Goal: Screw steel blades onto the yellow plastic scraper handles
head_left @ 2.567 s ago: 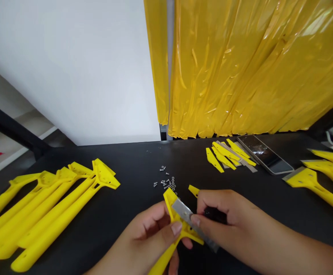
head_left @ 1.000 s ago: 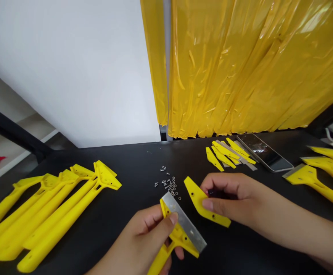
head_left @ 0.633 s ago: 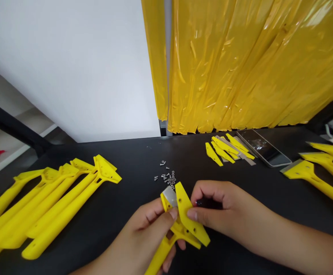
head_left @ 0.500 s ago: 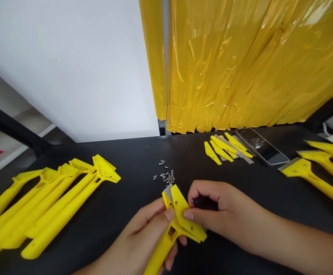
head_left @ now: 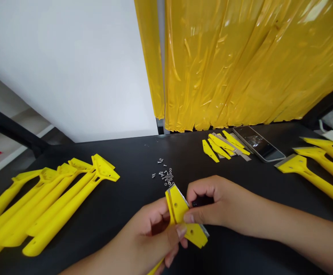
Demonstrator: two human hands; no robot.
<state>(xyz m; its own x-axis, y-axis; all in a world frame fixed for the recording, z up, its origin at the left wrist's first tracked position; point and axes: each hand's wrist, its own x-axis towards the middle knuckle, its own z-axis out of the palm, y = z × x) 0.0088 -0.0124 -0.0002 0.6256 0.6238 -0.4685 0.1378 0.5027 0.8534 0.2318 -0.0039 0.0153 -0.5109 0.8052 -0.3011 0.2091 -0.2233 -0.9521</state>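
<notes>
My left hand [head_left: 152, 236] is closed around a yellow scraper [head_left: 170, 214], its thumb pressing on the head. A yellow cover plate [head_left: 180, 202] with two holes lies over that head, and a thin strip of metal blade [head_left: 205, 231] shows along its outer edge. Thumb and bent fingers of my right hand [head_left: 209, 198] pinch the plate and blade at this edge. Whether the dark patch inside the right hand's curled fingers is an object, I cannot tell. Just beyond the scraper head lie small screws and nuts [head_left: 168, 175], several of each.
Several yellow scraper handles [head_left: 66, 198] lie side by side at left. Farther back are loose yellow plates and grey blades [head_left: 220, 145], beside a phone [head_left: 259, 143]. Scrapers with blades fitted [head_left: 312, 168] lie at right on the black table [head_left: 120, 214]. Yellow film [head_left: 226, 68] hangs behind.
The cover plate has shifted left over the scraper head, and the blade edge now shows along its right side. My left thumb has moved onto the plate.
</notes>
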